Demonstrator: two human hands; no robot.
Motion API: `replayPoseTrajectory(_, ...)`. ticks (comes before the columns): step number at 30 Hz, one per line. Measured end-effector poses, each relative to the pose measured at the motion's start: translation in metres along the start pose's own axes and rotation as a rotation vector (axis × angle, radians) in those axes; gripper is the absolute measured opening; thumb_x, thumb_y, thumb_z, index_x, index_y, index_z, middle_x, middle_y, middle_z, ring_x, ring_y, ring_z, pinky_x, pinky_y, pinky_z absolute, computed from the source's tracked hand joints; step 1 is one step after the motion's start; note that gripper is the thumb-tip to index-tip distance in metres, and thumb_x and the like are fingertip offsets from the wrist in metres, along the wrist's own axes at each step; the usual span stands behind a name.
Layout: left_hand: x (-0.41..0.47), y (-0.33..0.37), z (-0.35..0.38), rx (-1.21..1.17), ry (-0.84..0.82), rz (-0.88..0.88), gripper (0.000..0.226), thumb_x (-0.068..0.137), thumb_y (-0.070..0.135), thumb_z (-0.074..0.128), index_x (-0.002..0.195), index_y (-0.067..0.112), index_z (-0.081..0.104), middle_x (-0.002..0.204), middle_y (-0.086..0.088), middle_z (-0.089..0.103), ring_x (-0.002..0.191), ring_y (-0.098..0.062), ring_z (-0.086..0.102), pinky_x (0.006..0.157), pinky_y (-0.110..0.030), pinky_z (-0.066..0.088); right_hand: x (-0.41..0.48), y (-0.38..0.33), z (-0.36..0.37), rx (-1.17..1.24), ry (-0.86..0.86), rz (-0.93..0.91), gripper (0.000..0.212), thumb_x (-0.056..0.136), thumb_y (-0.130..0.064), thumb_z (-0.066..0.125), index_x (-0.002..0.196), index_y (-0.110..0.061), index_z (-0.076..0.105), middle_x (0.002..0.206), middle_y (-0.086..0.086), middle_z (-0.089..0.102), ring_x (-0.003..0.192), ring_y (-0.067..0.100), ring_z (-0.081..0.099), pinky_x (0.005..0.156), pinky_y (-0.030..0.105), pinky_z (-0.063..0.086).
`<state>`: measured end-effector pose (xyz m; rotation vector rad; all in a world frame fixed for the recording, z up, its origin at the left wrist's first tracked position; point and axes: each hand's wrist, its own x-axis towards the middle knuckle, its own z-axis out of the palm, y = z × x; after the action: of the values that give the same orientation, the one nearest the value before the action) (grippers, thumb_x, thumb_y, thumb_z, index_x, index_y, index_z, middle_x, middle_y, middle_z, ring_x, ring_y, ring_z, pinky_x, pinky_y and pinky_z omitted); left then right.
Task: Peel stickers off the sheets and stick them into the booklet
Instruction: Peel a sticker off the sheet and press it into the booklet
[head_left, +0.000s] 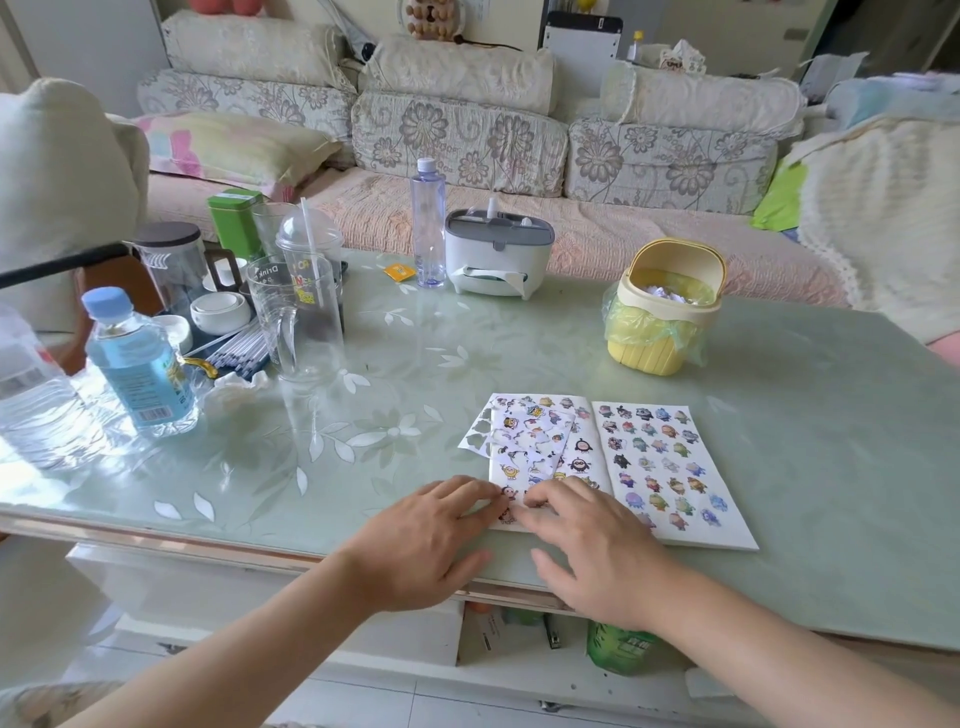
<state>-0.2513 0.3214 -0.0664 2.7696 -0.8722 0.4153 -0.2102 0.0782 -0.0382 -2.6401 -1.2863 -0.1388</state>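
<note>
booklet (727, 538) lies open flat on the table (519, 338), near the front edge, thin white paper pages; right page is full of small glossy cartoon stickers in rows
loose sticker sheets (530, 436) are stacked at an angle on the left page; one of them, the spent sheet (475, 435), sticks out left with empty cut-out holes
table top is pale green glass with a frosted leaf and flower pattern, reflective
behind the booklet: mini bin (665, 317), yellow ribbed plastic, swing lid, thin green bag liner
far left: clear water bottle (137, 364) with a blue cap, and a clear cup (306, 249) with a domed lid and straw

left hand (436, 535): palm down, fingers nearly straight and together, tips on the lower left page, thumb splayed out, holding nothing
right hand (597, 545): palm down, fingers bent, tips down on the paper just beside the left fingertips, thumb out to the side; can't tell if it's lifting a sticker or only pressing
both forearms bare, reaching in from the near edge
</note>
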Motion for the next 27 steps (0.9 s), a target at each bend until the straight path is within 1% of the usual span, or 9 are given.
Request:
replayPoseTrajectory(2,-0.001,0.001,-0.001,-0.001,-0.003,-0.012,0.051,0.101,0.045,0.04,0.143,0.018,0.051,0.141,0.001,0.051,0.127,-0.016,0.049,0.103,-0.03,0.046,0.0,-0.002,0.001,-0.048,-0.01,-0.014,0.05,0.091,-0.037,0.044,0.136,-0.021,0.057,0.121,-0.006,0.051,0.113,0.015,0.05,0.094,0.031,0.047)
replayPoseTrajectory(5,-0.001,0.0,-0.002,-0.035,-0.014,-0.002,0.05,0.101,0.043,0.041,0.14,0.015,0.054,0.14,-0.002,0.054,0.129,-0.018,0.051,0.101,-0.031,0.049,0.003,-0.005,0.002,-0.078,-0.027,-0.009,0.052,0.092,-0.038,0.04,0.139,-0.022,0.053,0.122,-0.006,0.047,0.114,0.016,0.048,0.093,0.032,0.045)
replayPoseTrajectory(8,-0.002,-0.003,-0.003,-0.078,-0.016,0.013,0.05,0.102,0.041,0.04,0.139,0.012,0.056,0.142,-0.005,0.056,0.132,-0.02,0.051,0.102,-0.033,0.049,0.007,-0.005,0.002,-0.113,-0.029,-0.007,0.054,0.09,-0.039,0.041,0.14,-0.023,0.053,0.118,-0.005,0.047,0.108,0.017,0.049,0.087,0.033,0.049)
replayPoseTrajectory(11,-0.002,-0.002,-0.003,-0.072,0.008,0.019,0.046,0.102,0.036,0.04,0.136,0.011,0.059,0.14,-0.006,0.058,0.13,-0.021,0.053,0.101,-0.033,0.051,0.007,-0.004,0.002,-0.114,-0.015,-0.019,0.05,0.088,-0.038,0.044,0.133,-0.022,0.06,0.112,-0.004,0.05,0.103,0.019,0.052,0.08,0.035,0.052)
replayPoseTrajectory(17,0.002,0.0,-0.005,-0.079,0.018,0.026,0.04,0.098,0.026,0.046,0.13,0.009,0.063,0.133,-0.007,0.063,0.122,-0.022,0.058,0.099,-0.031,0.051,0.003,-0.001,0.0,-0.033,0.041,-0.03,0.037,0.086,-0.035,0.052,0.113,-0.021,0.074,0.109,-0.003,0.061,0.1,0.017,0.058,0.076,0.034,0.055)
replayPoseTrajectory(19,0.006,0.001,-0.006,-0.091,0.038,0.022,0.036,0.096,0.025,0.049,0.125,0.01,0.066,0.128,-0.005,0.065,0.115,-0.021,0.061,0.094,-0.03,0.053,0.003,0.001,-0.002,0.02,0.034,-0.011,0.036,0.088,-0.036,0.05,0.111,-0.024,0.076,0.111,-0.005,0.063,0.103,0.015,0.058,0.08,0.032,0.053)
replayPoseTrajectory(22,0.013,0.0,-0.01,-0.111,0.065,-0.03,0.032,0.094,0.029,0.05,0.116,0.017,0.069,0.117,0.003,0.068,0.105,-0.017,0.063,0.082,-0.03,0.055,0.008,0.004,-0.009,0.14,0.024,0.066,0.035,0.09,-0.038,0.048,0.11,-0.029,0.076,0.113,-0.015,0.062,0.107,0.006,0.055,0.086,0.024,0.047)
replayPoseTrajectory(24,0.021,-0.003,-0.012,-0.12,0.046,-0.064,0.029,0.094,0.034,0.049,0.108,0.021,0.07,0.109,0.007,0.067,0.099,-0.016,0.062,0.075,-0.033,0.055,0.016,0.009,-0.015,0.174,0.051,0.125,0.03,0.091,-0.037,0.051,0.107,-0.03,0.075,0.111,-0.019,0.061,0.104,0.002,0.056,0.085,0.025,0.05)
replayPoseTrajectory(27,0.033,-0.007,-0.019,-0.143,0.024,-0.102,0.026,0.094,0.035,0.05,0.101,0.022,0.071,0.1,0.007,0.065,0.093,-0.014,0.06,0.07,-0.032,0.052,0.031,0.024,-0.025,0.094,0.084,0.205,0.023,0.093,-0.036,0.057,0.111,-0.033,0.072,0.115,-0.022,0.059,0.1,0.001,0.057,0.081,0.028,0.049)
